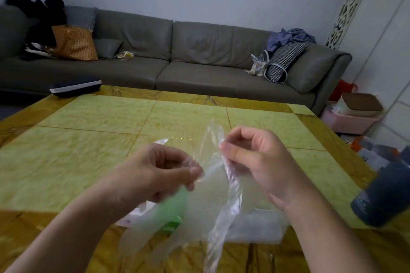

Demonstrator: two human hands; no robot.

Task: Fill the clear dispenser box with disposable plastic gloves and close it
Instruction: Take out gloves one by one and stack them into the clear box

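Gloves held up between both hands, box low beneath the right wrist.

The left hand [159, 170] and right hand [250, 155] each pinch a filmy clear glove [213, 162] that trails down toward me; the clear dispenser box [261, 226] lies on the table [88, 150] below, nearer the right hand, blurred and cloudy.

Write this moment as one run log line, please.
left hand: pinches glove | right hand: pinches glove | box: on table
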